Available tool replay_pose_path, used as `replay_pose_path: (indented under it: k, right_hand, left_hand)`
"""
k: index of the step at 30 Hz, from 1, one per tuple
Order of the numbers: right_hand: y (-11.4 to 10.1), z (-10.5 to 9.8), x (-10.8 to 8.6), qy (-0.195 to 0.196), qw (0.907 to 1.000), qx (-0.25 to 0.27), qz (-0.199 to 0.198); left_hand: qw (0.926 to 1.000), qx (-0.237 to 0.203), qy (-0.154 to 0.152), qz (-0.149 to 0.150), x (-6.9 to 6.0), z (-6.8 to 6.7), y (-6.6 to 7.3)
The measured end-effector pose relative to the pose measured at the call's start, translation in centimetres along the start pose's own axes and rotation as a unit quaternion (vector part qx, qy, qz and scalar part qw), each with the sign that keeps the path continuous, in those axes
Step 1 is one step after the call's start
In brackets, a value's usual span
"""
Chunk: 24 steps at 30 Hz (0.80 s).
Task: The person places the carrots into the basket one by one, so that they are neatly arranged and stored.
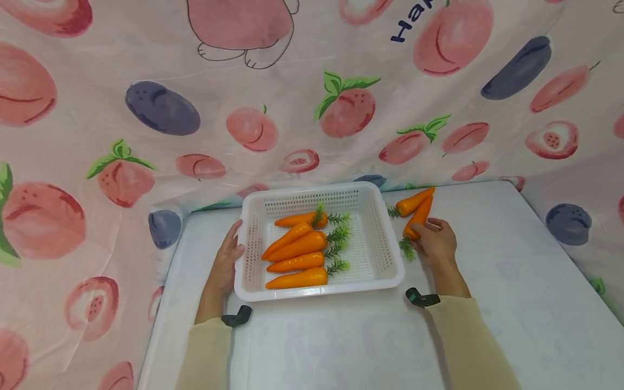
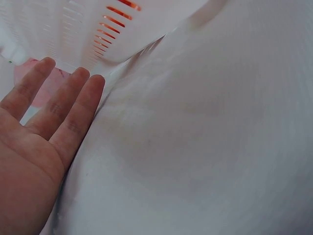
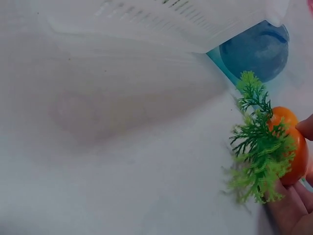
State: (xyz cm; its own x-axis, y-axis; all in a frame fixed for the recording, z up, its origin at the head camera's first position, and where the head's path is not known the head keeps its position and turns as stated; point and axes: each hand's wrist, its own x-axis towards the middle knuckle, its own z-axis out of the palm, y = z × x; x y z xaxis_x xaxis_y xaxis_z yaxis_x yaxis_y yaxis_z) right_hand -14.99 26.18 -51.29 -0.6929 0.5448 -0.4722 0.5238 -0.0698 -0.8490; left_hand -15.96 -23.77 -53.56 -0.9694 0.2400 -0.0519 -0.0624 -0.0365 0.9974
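Observation:
A white plastic basket with slotted walls holds several orange toy carrots in a column, their green leafy tops pointing right. At its left wall is my left hand; in the left wrist view the hand's fingers are straight and spread beside the slotted wall. To the right of the basket, my right hand pinches a carrot near its leafy end, thumb and fingers on either side. Another carrot lies just behind it, their tips together. The right wrist view shows the held carrot's green leaves close up.
The basket stands on a white-covered table. A fruit-patterned cloth hangs behind the table and along both sides. Black wrist-camera mounts sit at both cuffs.

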Motion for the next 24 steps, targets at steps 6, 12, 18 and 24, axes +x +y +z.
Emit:
replay_pose_path:
  k: [6,12,18,24]
  right_hand:
    - [0.0,-0.6,-0.2,-0.006,0.9997,0.006,-0.023]
    - [0.4,-0.8,-0.3,0.030,0.9983,-0.035,-0.035]
    - [0.3,-0.7,0.1,0.022,0.9954,-0.076,-0.054]
    - [0.3,-1.1,0.7,-0.006,0.9853,-0.134,-0.106]
  left_hand:
    - [1.0000,-0.004,0.001,0.004,0.0,0.1,0.0]
    - [1.0000,0.001,0.005,-0.005,-0.1,0.1,0.3]
    - [0.9999,0.005,0.008,-0.008,-0.1,0.1,0.4]
    - [0.9999,0.010,0.001,0.000,-0.1,0.1,0.3]
